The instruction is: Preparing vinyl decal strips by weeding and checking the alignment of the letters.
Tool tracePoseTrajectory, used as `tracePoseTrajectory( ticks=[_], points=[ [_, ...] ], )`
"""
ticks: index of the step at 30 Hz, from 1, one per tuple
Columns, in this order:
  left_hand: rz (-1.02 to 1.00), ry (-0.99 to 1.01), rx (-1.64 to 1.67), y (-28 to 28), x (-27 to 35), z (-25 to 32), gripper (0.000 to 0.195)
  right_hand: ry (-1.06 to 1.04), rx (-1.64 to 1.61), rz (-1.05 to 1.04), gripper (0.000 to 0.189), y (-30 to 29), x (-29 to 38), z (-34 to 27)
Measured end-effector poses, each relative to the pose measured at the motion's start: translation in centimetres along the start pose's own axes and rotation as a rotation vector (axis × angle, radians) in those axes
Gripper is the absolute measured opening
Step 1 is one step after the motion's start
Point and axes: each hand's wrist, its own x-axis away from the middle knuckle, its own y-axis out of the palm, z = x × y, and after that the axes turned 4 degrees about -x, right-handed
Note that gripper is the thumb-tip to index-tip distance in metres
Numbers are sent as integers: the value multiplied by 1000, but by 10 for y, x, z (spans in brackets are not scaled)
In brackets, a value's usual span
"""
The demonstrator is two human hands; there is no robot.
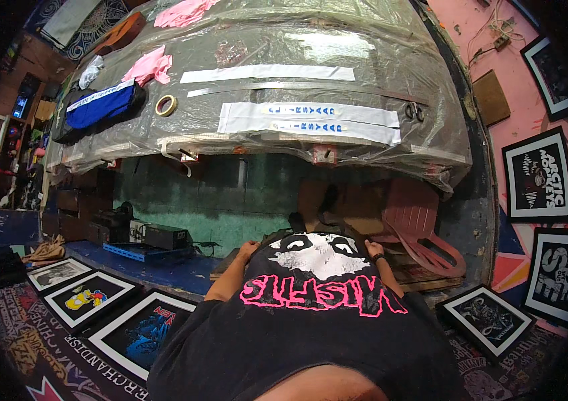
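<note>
Both arms hang at my sides, with the hands beside the lower part of my black printed T-shirt. My left hand is at the shirt's left edge with its fingers curled. On the other side, my right hand is also curled, a dark band at its wrist. Whether either pinches the fabric is unclear. Before me on the plastic-covered table lie two white fabric strips with blue lettering, one above the other. Beyond them are a long metal ruler and a plain white strip. Black-handled scissors lie to their right.
A roll of masking tape, a blue-and-black bag and pink cloth occupy the table's left. A pink plastic chair stands under its right end. Framed prints line the right wall; boxy equipment is below left.
</note>
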Motion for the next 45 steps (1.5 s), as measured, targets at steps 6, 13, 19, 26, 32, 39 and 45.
tracePoseTrajectory(
  ticks=[6, 13, 19, 26, 32, 39, 45],
  points=[
    [32, -36, 78, -22, 18, 29, 53, -13, -13, -88, 64, 14, 0, 4],
    [59, -14, 218, -5, 43, 33, 52, -31, 231, -161, 58, 38, -51, 74],
    [79, 44, 19, 17, 10, 3, 57, 69, 147, -191, 59, 26, -25, 24],
    [31, -72, 93, 25, 25, -18, 58, -148, 343, -122, 66, 15, -45, 20],
    [59, -54, 69, 0, 34, -7, 57, -122, 218, -167, 63, 20, -31, 3],
    [20, 8, 132, -23, 36, 51, 50, -37, 129, -161, 57, 32, -54, 41],
    [14, 46, 43, -26, 16, 53, 51, -84, 303, -246, 56, 32, -63, 39]
  ],
)
